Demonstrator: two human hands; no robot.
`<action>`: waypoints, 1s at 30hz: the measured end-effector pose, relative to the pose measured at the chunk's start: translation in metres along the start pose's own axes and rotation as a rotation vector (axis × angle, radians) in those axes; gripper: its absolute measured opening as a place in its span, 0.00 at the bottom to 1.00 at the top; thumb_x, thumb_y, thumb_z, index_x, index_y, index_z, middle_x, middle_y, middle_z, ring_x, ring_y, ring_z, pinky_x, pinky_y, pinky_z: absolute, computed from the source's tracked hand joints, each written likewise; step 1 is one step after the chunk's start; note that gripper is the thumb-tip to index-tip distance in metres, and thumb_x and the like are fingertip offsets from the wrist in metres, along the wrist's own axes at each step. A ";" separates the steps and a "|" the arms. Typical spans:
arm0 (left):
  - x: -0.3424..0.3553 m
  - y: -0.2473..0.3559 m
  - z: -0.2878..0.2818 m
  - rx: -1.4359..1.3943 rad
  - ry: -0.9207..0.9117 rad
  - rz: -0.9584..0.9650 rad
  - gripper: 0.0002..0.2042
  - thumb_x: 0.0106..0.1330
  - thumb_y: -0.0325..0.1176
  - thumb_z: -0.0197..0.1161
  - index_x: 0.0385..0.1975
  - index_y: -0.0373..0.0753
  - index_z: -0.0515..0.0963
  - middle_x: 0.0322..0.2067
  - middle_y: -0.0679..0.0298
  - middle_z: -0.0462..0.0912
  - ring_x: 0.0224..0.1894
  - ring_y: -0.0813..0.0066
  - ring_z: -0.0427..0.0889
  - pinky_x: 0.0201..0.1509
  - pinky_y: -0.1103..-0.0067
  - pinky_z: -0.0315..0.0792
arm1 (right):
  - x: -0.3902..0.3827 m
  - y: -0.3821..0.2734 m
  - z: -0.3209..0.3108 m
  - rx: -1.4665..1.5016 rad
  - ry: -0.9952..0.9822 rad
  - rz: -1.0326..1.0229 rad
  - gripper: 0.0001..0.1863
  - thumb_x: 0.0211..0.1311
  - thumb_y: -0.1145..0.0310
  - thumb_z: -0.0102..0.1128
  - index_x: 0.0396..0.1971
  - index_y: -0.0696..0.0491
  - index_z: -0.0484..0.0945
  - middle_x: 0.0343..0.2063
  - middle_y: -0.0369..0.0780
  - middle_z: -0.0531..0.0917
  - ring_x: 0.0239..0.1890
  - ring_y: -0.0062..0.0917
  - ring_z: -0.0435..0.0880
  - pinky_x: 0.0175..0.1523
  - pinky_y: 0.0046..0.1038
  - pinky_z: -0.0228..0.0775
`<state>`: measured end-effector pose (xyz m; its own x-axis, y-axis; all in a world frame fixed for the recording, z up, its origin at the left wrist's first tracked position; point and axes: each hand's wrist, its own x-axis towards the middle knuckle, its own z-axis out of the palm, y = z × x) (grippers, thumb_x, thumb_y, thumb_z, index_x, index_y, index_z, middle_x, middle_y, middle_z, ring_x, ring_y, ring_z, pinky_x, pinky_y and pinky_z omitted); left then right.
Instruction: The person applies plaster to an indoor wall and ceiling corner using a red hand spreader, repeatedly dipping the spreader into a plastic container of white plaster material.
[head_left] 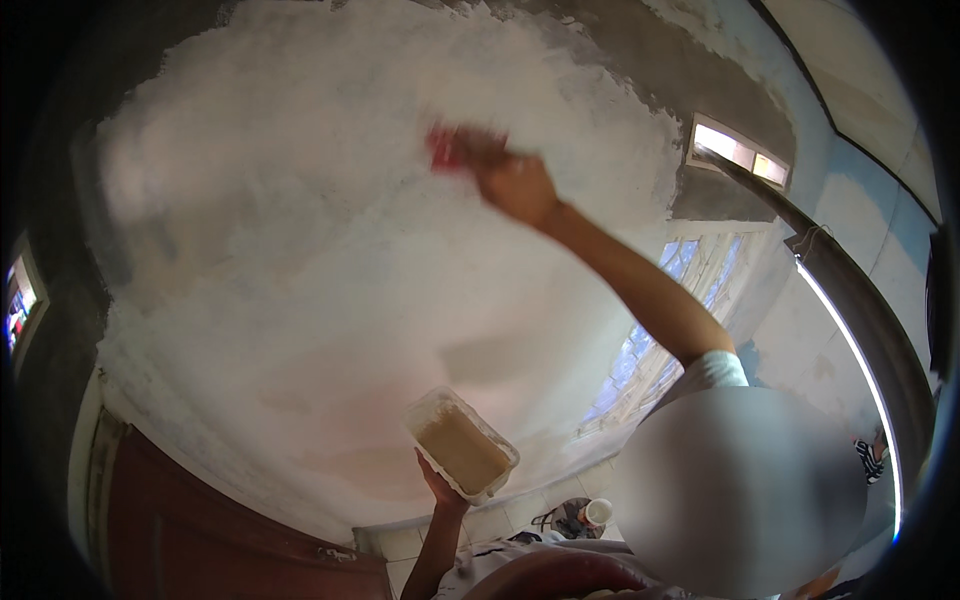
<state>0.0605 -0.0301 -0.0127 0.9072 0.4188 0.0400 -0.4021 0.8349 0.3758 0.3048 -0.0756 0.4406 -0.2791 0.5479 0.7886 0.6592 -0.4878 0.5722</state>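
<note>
My right hand (522,188) is raised at the end of an outstretched arm, its fingers closed round a red tool (452,147). Motion smears the tool, so its exact kind cannot be made out. It is at or close to the patchy whitish wall (330,230); contact is unclear. Lower down, my left hand (442,488) holds a rectangular whitish plastic tub (428,403) from below and at its side. Beige-brown material covers the tub's inside. Part of the left hand is hidden behind the tub.
A barred window (640,350) and a small vent opening (740,152) are at the right. At lower left is a reddish-brown door (200,520). A white bucket (597,512) stands on the tiled floor. A bright light tube (850,370) runs along the far right.
</note>
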 end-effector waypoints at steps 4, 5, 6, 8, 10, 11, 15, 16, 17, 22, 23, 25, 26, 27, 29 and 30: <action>0.002 0.005 -0.012 -0.110 -0.002 -0.101 0.34 0.74 0.66 0.39 0.69 0.47 0.65 0.62 0.62 0.74 0.61 0.60 0.76 0.64 0.61 0.72 | -0.049 -0.042 -0.026 0.346 -0.199 -0.037 0.22 0.57 0.78 0.59 0.53 0.47 0.83 0.49 0.37 0.87 0.42 0.27 0.89 0.40 0.29 0.83; 0.000 0.007 -0.011 -0.118 0.013 -0.114 0.34 0.74 0.66 0.40 0.69 0.47 0.65 0.62 0.62 0.74 0.61 0.60 0.76 0.64 0.61 0.72 | -0.043 -0.031 -0.035 0.468 -0.183 0.003 0.22 0.57 0.79 0.58 0.51 0.48 0.83 0.47 0.37 0.88 0.42 0.27 0.89 0.42 0.28 0.83; -0.002 0.010 -0.010 -0.126 0.030 -0.124 0.34 0.74 0.66 0.40 0.69 0.47 0.65 0.62 0.62 0.73 0.60 0.60 0.75 0.64 0.61 0.73 | -0.034 -0.010 -0.036 0.373 -0.056 0.107 0.20 0.59 0.78 0.57 0.51 0.49 0.84 0.45 0.37 0.88 0.42 0.28 0.89 0.43 0.29 0.83; -0.004 0.012 0.004 -0.071 0.075 -0.156 0.34 0.74 0.66 0.40 0.69 0.47 0.65 0.62 0.62 0.74 0.60 0.60 0.75 0.64 0.61 0.73 | -0.016 0.062 -0.043 0.082 0.182 0.386 0.16 0.65 0.78 0.53 0.49 0.50 0.84 0.45 0.41 0.88 0.44 0.35 0.89 0.45 0.36 0.82; -0.001 0.007 0.010 -0.023 0.115 -0.178 0.35 0.74 0.67 0.41 0.69 0.47 0.65 0.61 0.62 0.74 0.60 0.60 0.75 0.63 0.61 0.73 | 0.006 0.137 -0.059 -0.175 0.235 0.662 0.18 0.67 0.74 0.51 0.53 0.47 0.82 0.44 0.41 0.88 0.41 0.40 0.88 0.46 0.40 0.81; -0.001 0.003 0.009 0.031 0.117 -0.131 0.35 0.73 0.67 0.42 0.68 0.47 0.66 0.61 0.61 0.74 0.60 0.60 0.75 0.64 0.61 0.72 | 0.012 0.146 -0.055 -0.180 0.233 0.663 0.18 0.67 0.74 0.51 0.53 0.47 0.82 0.44 0.41 0.88 0.41 0.40 0.88 0.46 0.40 0.81; 0.001 -0.003 0.007 0.067 0.154 -0.134 0.36 0.72 0.68 0.43 0.67 0.46 0.67 0.60 0.61 0.74 0.60 0.60 0.75 0.64 0.62 0.72 | 0.012 0.093 -0.020 -0.089 0.154 0.483 0.32 0.59 0.79 0.52 0.62 0.34 0.75 0.52 0.37 0.85 0.47 0.34 0.86 0.42 0.39 0.83; 0.001 -0.002 0.006 0.067 0.157 -0.130 0.36 0.72 0.68 0.43 0.67 0.46 0.67 0.60 0.61 0.74 0.60 0.60 0.75 0.64 0.62 0.72 | 0.007 0.050 -0.013 -0.032 0.146 0.372 0.33 0.57 0.81 0.50 0.60 0.34 0.77 0.53 0.35 0.85 0.47 0.32 0.87 0.42 0.36 0.84; 0.002 -0.003 0.008 0.059 0.108 -0.151 0.36 0.72 0.68 0.43 0.67 0.46 0.67 0.60 0.61 0.74 0.60 0.60 0.75 0.64 0.62 0.72 | -0.010 0.024 0.000 0.052 0.123 0.219 0.30 0.57 0.82 0.51 0.59 0.41 0.79 0.53 0.37 0.84 0.48 0.30 0.87 0.44 0.32 0.84; 0.004 0.002 0.019 -0.016 0.019 -0.205 0.37 0.71 0.69 0.44 0.68 0.46 0.66 0.61 0.61 0.74 0.61 0.60 0.75 0.65 0.61 0.71 | -0.067 -0.065 -0.018 0.286 -0.302 -0.165 0.22 0.59 0.78 0.57 0.54 0.47 0.82 0.48 0.37 0.87 0.42 0.25 0.90 0.44 0.28 0.84; 0.007 0.003 0.017 0.002 0.035 -0.186 0.37 0.71 0.69 0.44 0.68 0.46 0.66 0.61 0.60 0.74 0.61 0.59 0.74 0.65 0.61 0.71 | -0.060 -0.063 -0.024 0.377 -0.255 -0.200 0.22 0.59 0.79 0.56 0.53 0.47 0.82 0.48 0.37 0.87 0.42 0.24 0.90 0.46 0.28 0.84; 0.010 0.009 0.014 0.013 0.051 -0.144 0.38 0.71 0.69 0.44 0.69 0.46 0.65 0.62 0.60 0.74 0.62 0.59 0.74 0.65 0.60 0.71 | -0.018 -0.037 -0.033 0.654 -0.152 0.015 0.20 0.63 0.79 0.50 0.49 0.42 0.84 0.49 0.28 0.87 0.50 0.22 0.87 0.46 0.27 0.83; 0.009 0.009 0.014 -0.032 0.068 -0.166 0.38 0.71 0.69 0.44 0.69 0.46 0.65 0.62 0.60 0.74 0.62 0.59 0.74 0.66 0.60 0.71 | 0.011 -0.014 -0.045 0.507 0.041 0.046 0.21 0.62 0.81 0.49 0.47 0.43 0.85 0.48 0.28 0.87 0.49 0.22 0.87 0.47 0.26 0.83; 0.006 0.010 0.010 -0.074 0.098 -0.186 0.37 0.71 0.69 0.44 0.69 0.46 0.65 0.61 0.60 0.74 0.62 0.59 0.74 0.66 0.60 0.70 | 0.040 0.008 -0.052 0.371 0.230 0.083 0.22 0.60 0.83 0.49 0.46 0.43 0.85 0.48 0.27 0.88 0.49 0.23 0.87 0.47 0.24 0.82; 0.003 0.010 0.008 -0.080 0.069 -0.172 0.37 0.71 0.68 0.44 0.69 0.46 0.65 0.62 0.60 0.74 0.62 0.59 0.74 0.66 0.59 0.71 | 0.087 0.063 -0.058 0.149 0.421 0.155 0.22 0.58 0.84 0.50 0.44 0.45 0.86 0.45 0.27 0.88 0.43 0.26 0.88 0.42 0.29 0.82; 0.006 0.007 0.011 -0.082 0.028 -0.165 0.36 0.72 0.68 0.43 0.69 0.46 0.65 0.62 0.60 0.73 0.61 0.59 0.75 0.66 0.59 0.71 | 0.098 0.102 -0.051 0.064 0.454 0.130 0.21 0.59 0.80 0.53 0.48 0.44 0.84 0.51 0.29 0.86 0.41 0.32 0.88 0.40 0.34 0.82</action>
<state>0.0640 -0.0255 0.0001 0.9582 0.2829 -0.0422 -0.2582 0.9189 0.2983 0.3091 -0.1068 0.5876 -0.4589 0.1254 0.8796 0.7465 -0.4823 0.4583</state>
